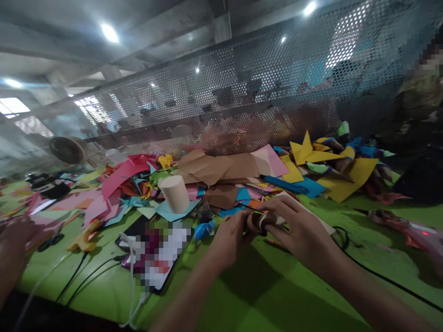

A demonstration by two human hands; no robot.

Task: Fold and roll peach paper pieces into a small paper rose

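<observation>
Over the green table, a small brown curled piece of what looks like paper is held between my two hands. My left hand pinches its left side, fingers closed. On the other side, my right hand has thumb and fingers bent around it. Part of the piece is hidden by my fingers, and blur hides its exact shape. A small blue item lies just left of my left hand. Behind my hands are brown paper and blue paper scraps.
A pale cylinder stands among coloured paper. Left are a phone, a yellow glue gun, scissors and another person's hand. A pink glue gun and black cable lie right. A perforated partition rises behind.
</observation>
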